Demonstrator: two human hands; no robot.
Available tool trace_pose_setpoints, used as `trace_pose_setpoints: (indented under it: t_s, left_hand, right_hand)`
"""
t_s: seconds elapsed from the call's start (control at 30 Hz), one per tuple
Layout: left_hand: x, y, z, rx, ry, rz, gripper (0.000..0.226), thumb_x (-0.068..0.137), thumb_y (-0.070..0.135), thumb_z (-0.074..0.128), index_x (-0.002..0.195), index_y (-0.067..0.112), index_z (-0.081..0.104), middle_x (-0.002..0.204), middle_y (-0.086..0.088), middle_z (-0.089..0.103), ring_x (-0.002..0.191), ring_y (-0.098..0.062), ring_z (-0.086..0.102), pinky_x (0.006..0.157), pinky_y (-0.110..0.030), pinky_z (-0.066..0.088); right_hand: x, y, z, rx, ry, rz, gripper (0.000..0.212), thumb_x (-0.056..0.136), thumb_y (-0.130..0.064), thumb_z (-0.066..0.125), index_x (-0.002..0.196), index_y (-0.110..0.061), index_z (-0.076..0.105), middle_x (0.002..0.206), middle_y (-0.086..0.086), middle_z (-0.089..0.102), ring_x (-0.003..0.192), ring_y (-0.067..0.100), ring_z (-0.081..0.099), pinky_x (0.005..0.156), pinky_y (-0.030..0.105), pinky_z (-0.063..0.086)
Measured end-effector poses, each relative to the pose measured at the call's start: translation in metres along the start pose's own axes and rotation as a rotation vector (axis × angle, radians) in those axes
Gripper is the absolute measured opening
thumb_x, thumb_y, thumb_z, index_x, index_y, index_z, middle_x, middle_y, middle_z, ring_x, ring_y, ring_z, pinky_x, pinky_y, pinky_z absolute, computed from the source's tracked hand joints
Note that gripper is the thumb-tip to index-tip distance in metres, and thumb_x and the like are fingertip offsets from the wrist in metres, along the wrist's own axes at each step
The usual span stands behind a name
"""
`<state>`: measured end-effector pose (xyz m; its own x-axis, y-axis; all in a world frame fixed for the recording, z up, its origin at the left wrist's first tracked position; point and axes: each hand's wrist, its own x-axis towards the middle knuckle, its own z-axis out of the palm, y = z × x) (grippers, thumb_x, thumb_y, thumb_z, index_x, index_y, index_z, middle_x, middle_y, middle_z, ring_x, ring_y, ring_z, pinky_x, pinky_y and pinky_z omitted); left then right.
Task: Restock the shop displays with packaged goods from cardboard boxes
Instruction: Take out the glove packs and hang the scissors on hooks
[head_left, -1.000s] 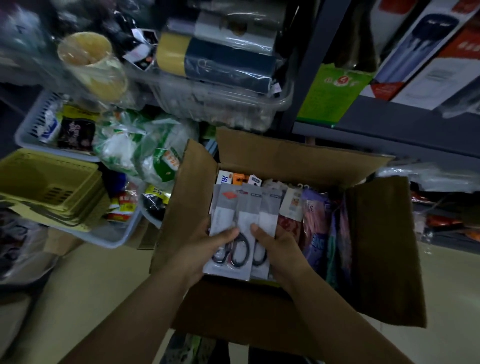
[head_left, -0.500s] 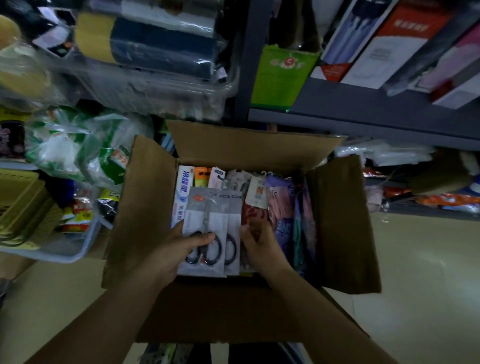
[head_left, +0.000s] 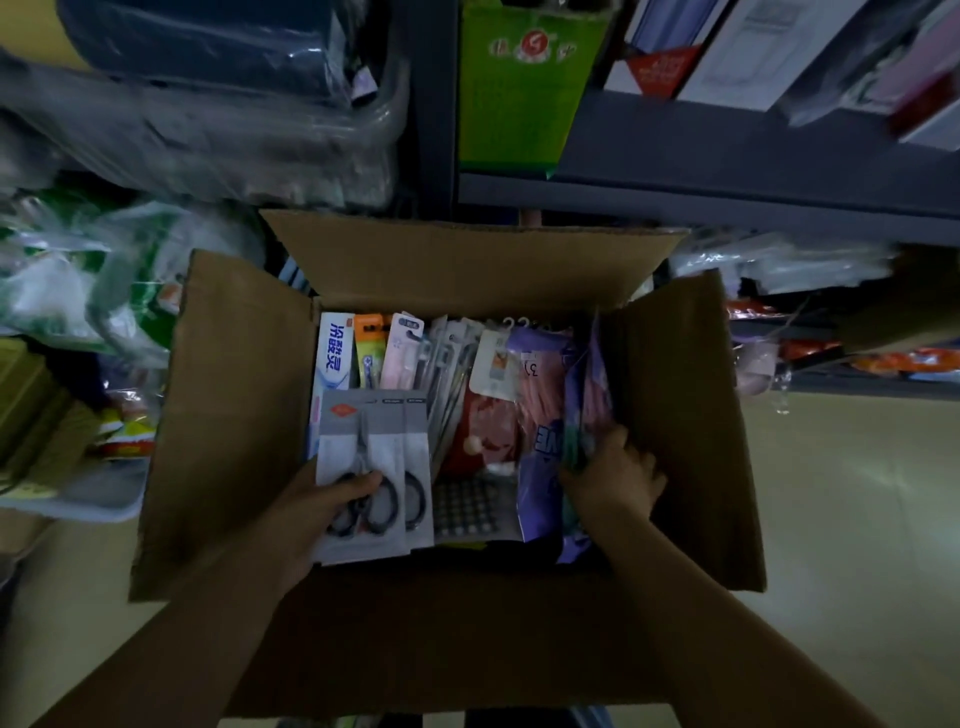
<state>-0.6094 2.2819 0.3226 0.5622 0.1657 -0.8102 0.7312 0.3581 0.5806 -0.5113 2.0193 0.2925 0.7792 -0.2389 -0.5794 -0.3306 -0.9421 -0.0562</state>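
Cardboard box fills mid-frame, flaps open, goods standing on edge, long axes running toward the grey shelf at upper right. My left hand grips the scissor packs at lower left of the box. Right hand, fingers curled into the purple packets, is nearer the shelf.
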Motion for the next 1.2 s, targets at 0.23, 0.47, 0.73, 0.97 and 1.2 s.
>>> trace_pose_setpoints:
  t_s: [0.23, 0.47, 0.73, 0.97, 1.2]
  left_hand:
    - [-0.022, 0.006, -0.014, -0.095, -0.016, 0.069, 0.053, 0.062, 0.024, 0.082, 0.113, 0.024, 0.065, 0.102, -0.002, 0.074, 0.095, -0.021, 0.070, 0.075, -0.033, 0.055]
    - [-0.054, 0.044, -0.050, -0.211, 0.001, 0.338, 0.072, 0.052, 0.019, 0.091, 0.118, 0.015, 0.064, 0.103, -0.006, 0.074, 0.091, -0.021, 0.071, 0.074, -0.034, 0.057]
    - [-0.082, 0.094, -0.118, -0.220, 0.034, 0.500, 0.037, 0.079, 0.014, 0.073, 0.114, 0.020, 0.062, 0.106, -0.003, 0.073, 0.096, -0.017, 0.070, 0.083, -0.034, 0.057]
    - [-0.098, 0.124, -0.140, -0.201, 0.062, 0.569, 0.040, 0.084, 0.013, 0.068, 0.122, 0.021, 0.058, 0.108, 0.000, 0.072, 0.097, -0.016, 0.069, 0.078, -0.029, 0.056]
    - [-0.104, 0.142, -0.133, -0.353, -0.083, 0.551, 0.027, 0.088, 0.031, 0.051, 0.114, 0.029, 0.060, 0.102, 0.002, 0.074, 0.094, -0.020, 0.071, 0.078, -0.036, 0.059]
  right_hand:
    - [-0.023, -0.033, -0.015, -0.021, 0.173, -0.116, 0.082, 0.086, -0.046, 0.061, 0.148, -0.016, 0.017, 0.146, 0.013, 0.020, 0.133, 0.034, 0.025, 0.107, 0.047, 0.029]
    - [-0.131, -0.151, -0.032, 0.702, -0.382, -0.603, 0.028, 0.090, -0.036, 0.063, 0.115, -0.030, 0.053, 0.107, -0.012, 0.065, 0.095, 0.005, 0.065, 0.085, 0.025, 0.055]
    - [-0.192, -0.237, -0.032, 0.944, -0.411, -0.711, 0.034, 0.085, -0.027, 0.068, 0.114, -0.036, 0.054, 0.107, -0.018, 0.065, 0.090, -0.006, 0.065, 0.073, 0.017, 0.056]
    - [-0.213, -0.262, -0.045, 0.843, -0.256, -0.803, 0.055, 0.079, -0.025, 0.076, 0.117, -0.039, 0.039, 0.123, -0.008, 0.051, 0.105, 0.005, 0.060, 0.078, 0.016, 0.054]
    - [-0.196, -0.270, -0.068, 0.846, -0.356, -0.737, 0.027, 0.088, -0.027, 0.066, 0.113, -0.019, 0.059, 0.108, -0.001, 0.068, 0.091, 0.011, 0.067, 0.074, 0.027, 0.057]
